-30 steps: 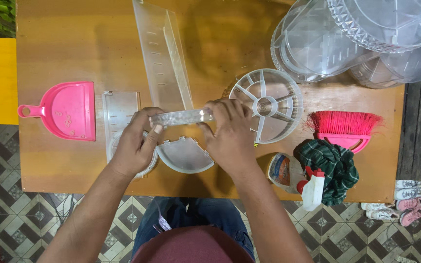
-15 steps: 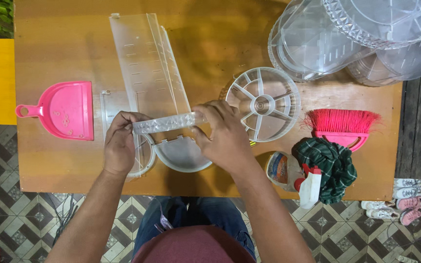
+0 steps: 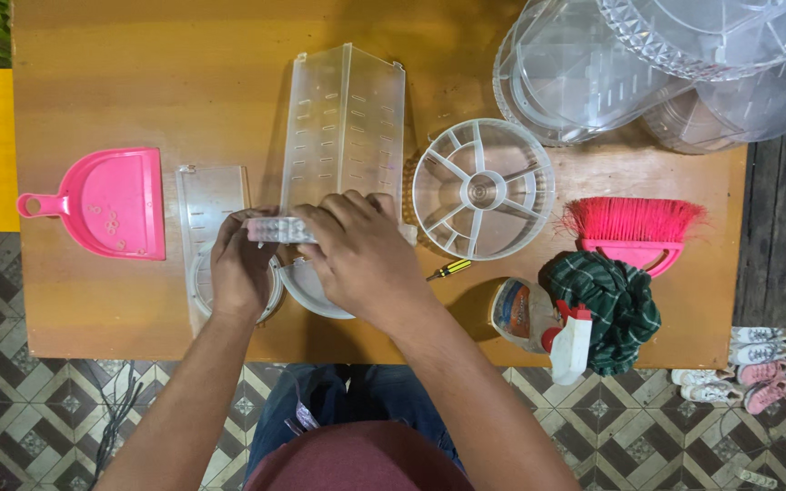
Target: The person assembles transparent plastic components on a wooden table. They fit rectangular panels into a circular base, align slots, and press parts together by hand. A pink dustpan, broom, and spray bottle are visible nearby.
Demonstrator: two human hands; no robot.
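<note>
The right hand (image 3: 361,259) covers most of the small clear studded piece (image 3: 275,229), leaving only its left end showing; the left hand (image 3: 241,268) hides much of a round clear ring (image 3: 200,286). At the far right, the stacked clear domed covers (image 3: 593,73) run off the picture's edge.

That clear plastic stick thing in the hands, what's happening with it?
A person holds a small clear plastic bar over a wooden table. The left hand has a grip on one end and the right hand covers the other. Under the hands lie a tall clear panel and round clear pieces. A pink dustpan sits to the left, with a clear divided wheel, a pink brush and a spray bottle to the right.
</note>
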